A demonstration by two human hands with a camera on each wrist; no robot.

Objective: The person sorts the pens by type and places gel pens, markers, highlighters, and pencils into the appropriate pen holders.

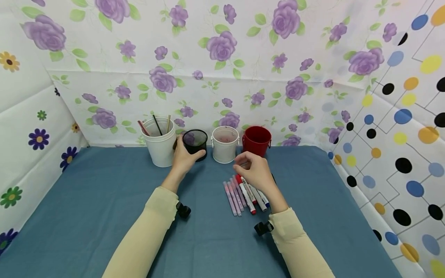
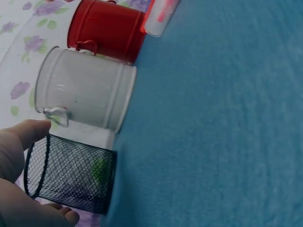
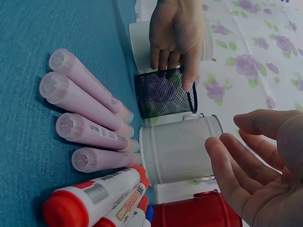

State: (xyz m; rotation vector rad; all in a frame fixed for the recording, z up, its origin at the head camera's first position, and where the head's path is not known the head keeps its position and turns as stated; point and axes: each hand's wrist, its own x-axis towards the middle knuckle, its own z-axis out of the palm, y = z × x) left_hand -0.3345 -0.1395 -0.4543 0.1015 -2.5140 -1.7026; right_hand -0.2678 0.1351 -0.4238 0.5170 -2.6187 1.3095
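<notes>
My left hand (image 1: 184,157) holds a black mesh pen cup (image 2: 78,172) near its rim, thumb on one side and fingers on the other. The cup stands upright between a tall white container (image 1: 160,148) and a small white bucket (image 1: 225,148) with side handles. Above several pens, my right hand (image 1: 256,170) hovers with loosely bent fingers and nothing in them. Pale pink highlighters (image 3: 87,94) lie side by side there. Beside them are white markers with red caps (image 3: 66,208), and others partly hidden under the right hand.
A red bucket (image 1: 258,141) stands right of the small white one, near the back of the blue cloth (image 1: 104,216). Thin sticks or pencils (image 1: 157,125) poke out of the tall white container. Flowered fabric (image 1: 222,92) rises behind the row.
</notes>
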